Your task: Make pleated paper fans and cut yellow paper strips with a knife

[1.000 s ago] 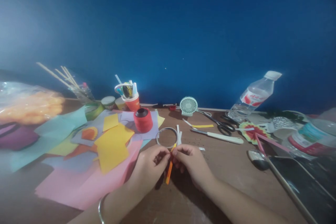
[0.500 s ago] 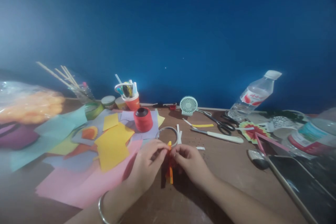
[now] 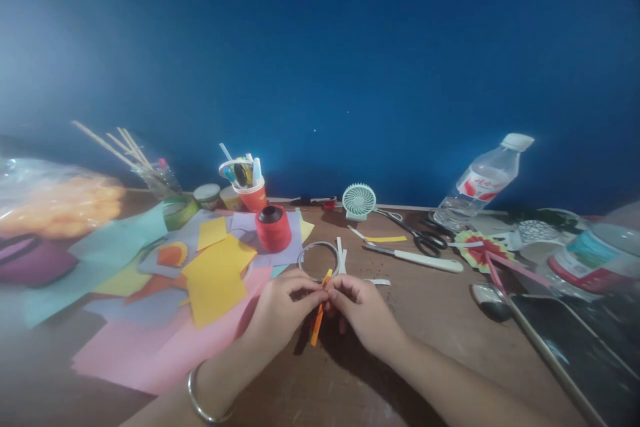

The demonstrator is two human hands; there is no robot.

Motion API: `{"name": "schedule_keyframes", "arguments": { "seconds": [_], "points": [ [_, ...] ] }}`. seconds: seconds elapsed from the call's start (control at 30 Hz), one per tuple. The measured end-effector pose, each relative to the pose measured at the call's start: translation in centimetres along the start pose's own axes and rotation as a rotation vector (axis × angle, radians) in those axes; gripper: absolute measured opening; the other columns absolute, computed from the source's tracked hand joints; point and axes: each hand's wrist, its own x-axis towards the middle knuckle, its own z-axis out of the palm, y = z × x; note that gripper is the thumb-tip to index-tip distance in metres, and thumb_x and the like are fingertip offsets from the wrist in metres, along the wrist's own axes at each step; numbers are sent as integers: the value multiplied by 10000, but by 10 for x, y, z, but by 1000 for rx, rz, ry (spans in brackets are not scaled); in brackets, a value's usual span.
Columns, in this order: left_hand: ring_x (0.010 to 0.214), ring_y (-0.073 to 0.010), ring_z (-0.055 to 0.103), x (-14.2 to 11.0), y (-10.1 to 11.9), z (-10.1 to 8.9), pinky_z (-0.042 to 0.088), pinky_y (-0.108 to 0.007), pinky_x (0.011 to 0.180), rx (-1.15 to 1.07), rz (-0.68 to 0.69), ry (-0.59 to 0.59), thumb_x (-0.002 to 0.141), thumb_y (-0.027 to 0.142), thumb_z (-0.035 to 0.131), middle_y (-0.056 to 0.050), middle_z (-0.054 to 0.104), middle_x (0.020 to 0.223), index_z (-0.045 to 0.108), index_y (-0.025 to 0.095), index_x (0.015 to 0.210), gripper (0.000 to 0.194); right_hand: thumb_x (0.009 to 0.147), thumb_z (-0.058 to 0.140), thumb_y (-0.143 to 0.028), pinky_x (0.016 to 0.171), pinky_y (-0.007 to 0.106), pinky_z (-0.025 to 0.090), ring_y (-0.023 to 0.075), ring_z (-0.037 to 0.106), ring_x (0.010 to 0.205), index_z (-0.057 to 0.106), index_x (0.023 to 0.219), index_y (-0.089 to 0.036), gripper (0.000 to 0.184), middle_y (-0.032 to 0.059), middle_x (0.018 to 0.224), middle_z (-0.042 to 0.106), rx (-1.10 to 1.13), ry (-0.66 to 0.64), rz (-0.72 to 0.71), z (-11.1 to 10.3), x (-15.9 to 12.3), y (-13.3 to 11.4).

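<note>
Between my two hands is a narrow orange and yellow paper strip [image 3: 316, 328], which looks folded and slants slightly. My left hand [image 3: 283, 303] pinches it from the left with thumb and forefinger. From the right, my right hand [image 3: 364, 312] pinches it at about the same spot, and the fingertips of both hands meet there. The fingers hide the strip's middle. Just beyond the hands a roll of silver tape or wire [image 3: 319, 245] lies on the brown table [image 3: 450, 347], beside some white paper strips [image 3: 342, 257].
Coloured paper sheets [image 3: 215, 287] spread at the left, with a red thread spool [image 3: 273, 229] behind. A cup of pens [image 3: 253, 195] and a small fan [image 3: 359, 201] stand at the back. Rightward are a white-handled knife [image 3: 427, 261], scissors [image 3: 430, 242], a leaning bottle [image 3: 480, 183] and a phone-like tablet [image 3: 575, 340].
The strip has tilted, its top leaning right and its lower end swinging left. My fingertips have drawn closer together around it.
</note>
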Motion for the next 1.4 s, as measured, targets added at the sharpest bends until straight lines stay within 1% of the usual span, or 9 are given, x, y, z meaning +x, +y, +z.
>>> {"name": "schedule_keyframes", "arguments": {
  "seconds": [0.2,0.47,0.63,0.77,0.87,0.97,1.13,1.3,1.4],
  "points": [
    [690,-161,591,6,-1,-2,452,-264,647,-74,-46,-136,730,203,594,-11,625,693,704,190,679,121,791,517,-330,371,161,368,80,476,463,566,723,-153,196,-33,575,527,34,23,-6,0,-1,-3],
    [664,-165,595,7,0,-4,456,-257,624,-151,-154,-205,698,199,602,-9,656,672,683,177,647,98,786,527,-344,364,154,371,80,471,463,570,738,-164,191,-42,552,515,42,14,14,0,-1,-4],
    [663,-165,600,6,-1,-2,461,-258,617,-192,-164,-190,702,205,607,-8,640,655,661,165,632,98,786,531,-344,362,153,372,80,470,461,576,758,-165,186,-45,550,514,47,15,17,0,-1,-2],
    [663,-165,596,5,-2,-1,458,-262,616,-181,-138,-176,705,210,598,-14,636,657,641,151,642,96,788,530,-328,364,150,370,80,472,466,578,753,-163,176,-41,544,508,58,7,-2,0,0,-2],
    [644,-153,589,6,-2,-1,449,-254,606,-198,-138,-198,721,207,572,-8,633,654,622,147,652,104,792,524,-325,364,151,370,90,496,479,558,845,-178,160,-39,558,532,116,5,19,0,0,-3],
    [573,-130,561,6,1,0,426,-232,547,-272,-191,-206,728,239,580,20,602,603,584,153,643,121,796,517,-334,357,155,373,105,522,506,515,927,-193,194,-36,598,543,198,12,30,0,0,-3],
    [470,-93,485,7,2,0,368,-205,467,-389,-280,-179,730,276,604,52,538,529,555,154,636,162,780,541,-332,368,163,387,106,531,540,530,906,-185,194,-6,704,570,228,75,5,-1,0,-4],
    [532,-99,496,7,2,0,372,-205,510,-373,-269,-135,717,269,625,40,556,577,580,148,631,155,741,575,-249,423,175,410,120,548,614,559,853,-182,132,6,736,593,187,135,-22,-1,0,-6],
    [551,-103,497,7,5,0,378,-210,538,-369,-253,-116,704,265,634,42,556,576,590,151,617,150,730,583,-221,476,195,437,137,563,679,567,852,-187,127,12,760,607,135,142,-62,-1,0,-5]
  ]
}}
